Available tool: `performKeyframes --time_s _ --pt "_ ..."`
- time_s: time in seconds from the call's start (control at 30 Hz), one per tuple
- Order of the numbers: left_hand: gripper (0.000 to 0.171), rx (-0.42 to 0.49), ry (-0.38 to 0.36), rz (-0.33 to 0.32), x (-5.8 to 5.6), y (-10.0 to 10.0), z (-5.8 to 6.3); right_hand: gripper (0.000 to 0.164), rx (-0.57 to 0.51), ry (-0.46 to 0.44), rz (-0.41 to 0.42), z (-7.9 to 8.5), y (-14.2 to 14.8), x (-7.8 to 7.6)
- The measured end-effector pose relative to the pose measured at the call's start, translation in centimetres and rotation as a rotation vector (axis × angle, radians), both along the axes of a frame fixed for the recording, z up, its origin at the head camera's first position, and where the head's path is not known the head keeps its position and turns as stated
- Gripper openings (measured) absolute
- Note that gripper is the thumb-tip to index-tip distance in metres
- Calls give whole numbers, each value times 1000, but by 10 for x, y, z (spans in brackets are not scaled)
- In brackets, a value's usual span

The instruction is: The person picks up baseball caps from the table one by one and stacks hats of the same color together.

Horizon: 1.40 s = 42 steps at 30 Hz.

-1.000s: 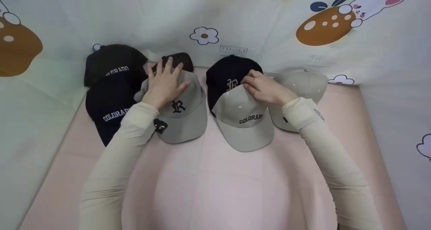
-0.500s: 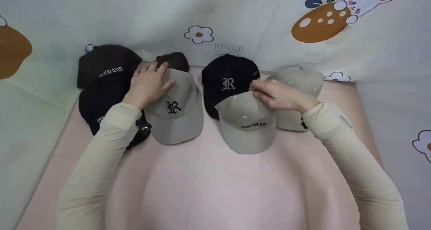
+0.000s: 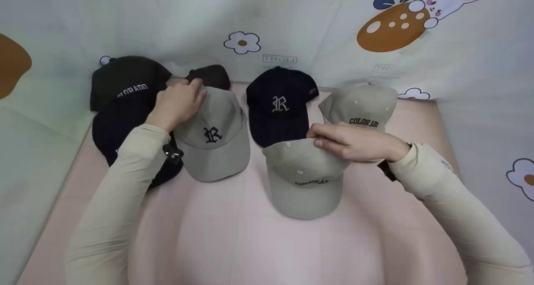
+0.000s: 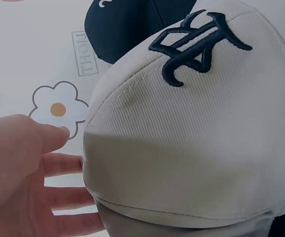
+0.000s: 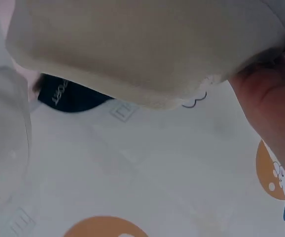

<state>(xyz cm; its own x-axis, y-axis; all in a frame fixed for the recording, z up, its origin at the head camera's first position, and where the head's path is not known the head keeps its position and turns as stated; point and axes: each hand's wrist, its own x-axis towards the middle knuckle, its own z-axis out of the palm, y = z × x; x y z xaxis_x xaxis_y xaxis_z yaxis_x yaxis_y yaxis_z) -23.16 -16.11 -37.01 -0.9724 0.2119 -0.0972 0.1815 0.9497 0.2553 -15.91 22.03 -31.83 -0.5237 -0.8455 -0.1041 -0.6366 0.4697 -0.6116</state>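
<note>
My right hand (image 3: pixel 358 141) pinches a beige baseball cap (image 3: pixel 306 164) by its back edge, the brim facing me and the COLORADO lettering tilted down. In the right wrist view the crown of this beige cap (image 5: pixel 142 44) fills the top, with part of the hand (image 5: pixel 273 101) at the right. At the back of a light grey baseball cap (image 3: pixel 217 118) with a dark R is my left hand (image 3: pixel 177 103). The left wrist view has its fingers (image 4: pixel 66 197) fairly straight, reaching the grey cap's (image 4: pixel 196 138) edge, the thumb off it.
A navy R cap (image 3: pixel 279 97) and another beige COLORADO cap (image 3: pixel 367 103) sit behind the held one. At the left are a dark COLORADO cap (image 3: pixel 125 76), a navy cap (image 3: pixel 112 126) and a dark brown cap (image 3: pixel 215 76). A printed cloth (image 3: pixel 175 18) backs the pink surface (image 3: pixel 250 243).
My right hand has drawn the beige cap toward me, uncovering the navy R cap and the rear beige cap's lettering. My left hand has shifted left on the grey cap, its fingers less spread.
</note>
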Motion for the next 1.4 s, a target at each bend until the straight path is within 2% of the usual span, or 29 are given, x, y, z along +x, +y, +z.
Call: performKeyframes --time_s 0.17,0.4,0.5,0.67,0.87,0.97,1.13,1.4 --pt "46 -2 20 2 0 -2 1 14 -16 -65 -20 -16 -3 -8" --pt "45 -15 35 -12 -3 1 7 14 -77 -82 -162 -51 -7 -33" --pt "41 6 24 -20 -3 2 10 17 -95 -81 -213 -64 -9 -43" --pt "34 129 18 -67 -4 0 12 24 -109 -77 -269 -74 -8 -51" --pt "22 336 79 -174 -5 -7 11 30 -140 -74 -306 -74 2 -50" --pt "20 397 48 -206 -4 -8 12 32 -158 -105 -360 -73 13 -49" --pt "18 429 -59 -255 -5 -8 19 32 -192 -180 -458 -72 35 -48" --pt "12 470 -166 -365 0 -2 35 31 -245 -253 -487 -79 71 -48"
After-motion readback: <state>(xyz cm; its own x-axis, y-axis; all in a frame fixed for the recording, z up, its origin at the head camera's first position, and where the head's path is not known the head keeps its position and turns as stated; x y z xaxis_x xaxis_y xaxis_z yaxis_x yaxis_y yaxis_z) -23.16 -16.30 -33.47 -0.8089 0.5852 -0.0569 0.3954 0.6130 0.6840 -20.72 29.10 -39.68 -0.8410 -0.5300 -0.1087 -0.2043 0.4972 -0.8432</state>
